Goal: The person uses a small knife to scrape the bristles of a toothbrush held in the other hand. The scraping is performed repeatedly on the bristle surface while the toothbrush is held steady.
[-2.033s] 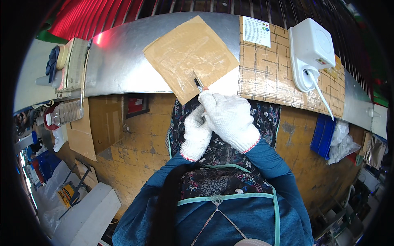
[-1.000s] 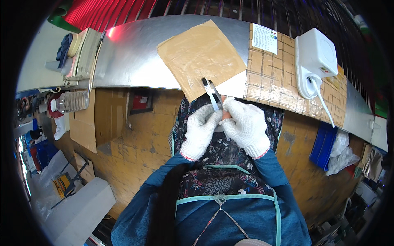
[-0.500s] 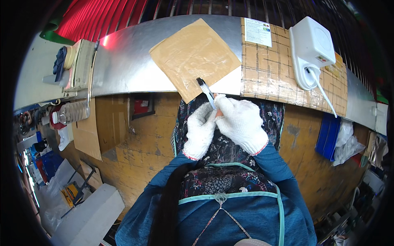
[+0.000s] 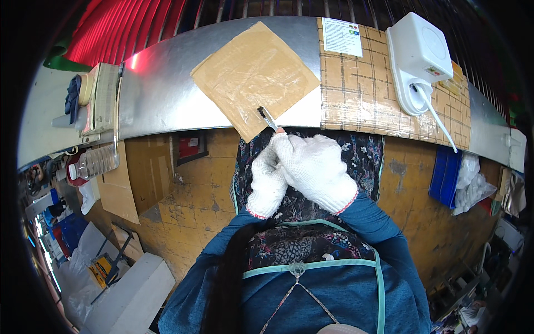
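Both my hands wear white knit gloves and meet just off the table's near edge, above the dark floral apron [image 4: 311, 245]. A slim pale toothbrush-like brush [image 4: 269, 119] with dark bristles sticks up from between them, its head over the lower corner of a brown paper sheet [image 4: 256, 75]. My right hand [image 4: 317, 164] is closed, its fingers pinched at the brush's lower part, where a bare fingertip shows. Closed beneath and beside it, my left hand [image 4: 268, 175] also grips the brush. The rest of the handle is hidden inside the gloves.
The sheet lies on a metal tabletop [image 4: 161, 83]. At right, a taped cardboard piece [image 4: 356, 100] bears a white device [image 4: 420, 50] with a cable. A clear plastic bottle [image 4: 94, 163] and an open cardboard box [image 4: 147, 172] are at left. A blue crate [image 4: 444, 178] stands below right.
Both hands have shifted slightly left with the brush. My right fingers have closed further over it, so less handle shows. The whole view has shifted a little.
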